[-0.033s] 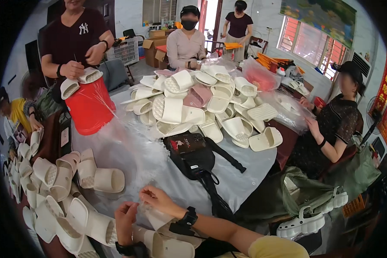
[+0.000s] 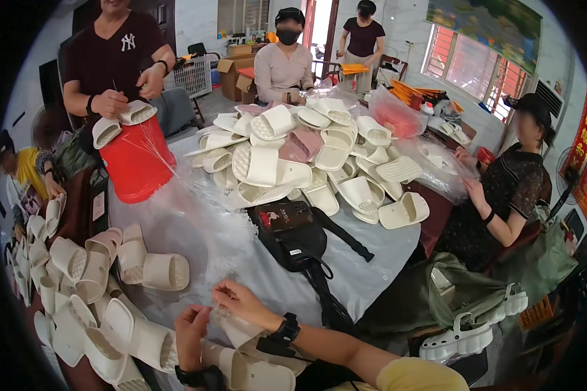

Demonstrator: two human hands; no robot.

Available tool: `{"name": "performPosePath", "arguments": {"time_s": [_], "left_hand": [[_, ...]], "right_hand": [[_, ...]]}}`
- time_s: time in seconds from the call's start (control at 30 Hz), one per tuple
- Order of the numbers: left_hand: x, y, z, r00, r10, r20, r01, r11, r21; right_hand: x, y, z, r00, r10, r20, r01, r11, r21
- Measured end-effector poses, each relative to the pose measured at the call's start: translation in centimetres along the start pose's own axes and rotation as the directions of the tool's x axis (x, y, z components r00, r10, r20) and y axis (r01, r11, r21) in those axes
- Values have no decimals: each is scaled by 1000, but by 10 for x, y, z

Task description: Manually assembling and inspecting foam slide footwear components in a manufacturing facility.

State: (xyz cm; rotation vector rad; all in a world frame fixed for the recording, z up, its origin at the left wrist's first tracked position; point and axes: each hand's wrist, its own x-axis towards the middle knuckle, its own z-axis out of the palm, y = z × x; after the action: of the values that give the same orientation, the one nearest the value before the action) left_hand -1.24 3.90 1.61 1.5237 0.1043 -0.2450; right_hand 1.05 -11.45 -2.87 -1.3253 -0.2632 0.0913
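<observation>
Close together at the near edge of the table, my left hand (image 2: 191,328) and my right hand (image 2: 236,302) are both closed in a pinch. Something thin and pale seems to lie between the fingertips, too fine to make out. Right under my hands is a pair of cream slide slippers (image 2: 262,375), partly covered by my wrists and forearms. Just beyond my fingers, a loose tangle of clear thin plastic strands (image 2: 209,241) spreads across the grey table cover (image 2: 359,287).
A large heap of slippers (image 2: 274,166) fills the table's far side. More slippers (image 2: 98,260) crowd my left. A black bag (image 2: 290,241) lies mid-table, and a red bucket (image 2: 135,163) stands at far left. Co-workers sit or stand around; white clogs (image 2: 456,339) are at right.
</observation>
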Motion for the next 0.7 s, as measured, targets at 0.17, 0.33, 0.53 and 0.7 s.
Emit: {"name": "performPosePath", "arguments": {"time_s": [0.17, 0.33, 0.53, 0.7], "left_hand": [[4, 7, 0, 1000, -4, -12, 5, 1000, 23], [1, 1, -11, 997, 28, -66, -30, 999, -20], [-1, 0, -7, 1000, -12, -7, 12, 1000, -18], [-5, -2, -12, 996, -70, 54, 74, 994, -78]], "right_hand": [[6, -3, -8, 998, 22, 61, -19, 999, -42], [10, -3, 2, 976, 216, 23, -216, 976, 18], [-4, -13, -4, 978, 207, -40, -203, 975, 86], [-8, -17, 2, 973, 232, 3, -232, 972, -31]]}}
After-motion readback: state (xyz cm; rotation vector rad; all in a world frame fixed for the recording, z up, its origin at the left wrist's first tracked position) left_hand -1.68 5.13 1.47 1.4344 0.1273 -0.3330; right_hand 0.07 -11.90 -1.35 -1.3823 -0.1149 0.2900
